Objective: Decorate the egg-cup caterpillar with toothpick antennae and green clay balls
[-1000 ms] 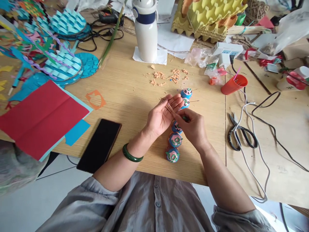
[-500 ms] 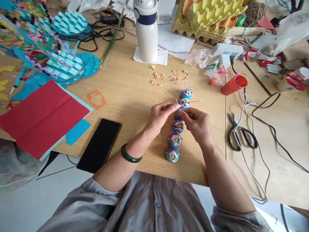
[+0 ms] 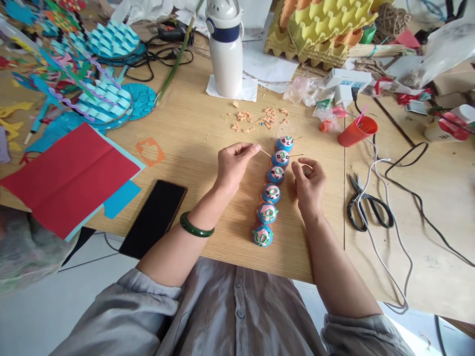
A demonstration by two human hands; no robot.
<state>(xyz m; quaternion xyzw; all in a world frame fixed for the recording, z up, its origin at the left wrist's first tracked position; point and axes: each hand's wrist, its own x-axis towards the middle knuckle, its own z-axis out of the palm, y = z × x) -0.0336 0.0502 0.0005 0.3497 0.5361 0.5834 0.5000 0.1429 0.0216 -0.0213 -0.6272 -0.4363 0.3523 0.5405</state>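
A row of small blue domes [image 3: 270,194] with pink tops and green and dark curls runs away from me, lined up on the table. Thumb and forefinger of my left hand [image 3: 234,165] are pinched at the outer end of a pale toothpick [image 3: 266,153]. This toothpick slants down to the left side of the second dome [image 3: 280,158] from the far end. To the right of the row is my right hand [image 3: 310,182], its fingers loosely curled and thumb apart from the forefinger. The farthest dome [image 3: 284,143] has thin sticks on both sides.
Beyond the row lie orange crumbs [image 3: 269,118] and a white bottle [image 3: 226,59]. Scissors [image 3: 367,205], cables and a red cup [image 3: 357,131] are on the right. A phone [image 3: 154,217], red paper [image 3: 70,178] and blue paper crafts [image 3: 104,101] are on the left.
My hands have drawn apart from the third dome, the left one moving left and up, the right one moving right. The third dome's top now shows.
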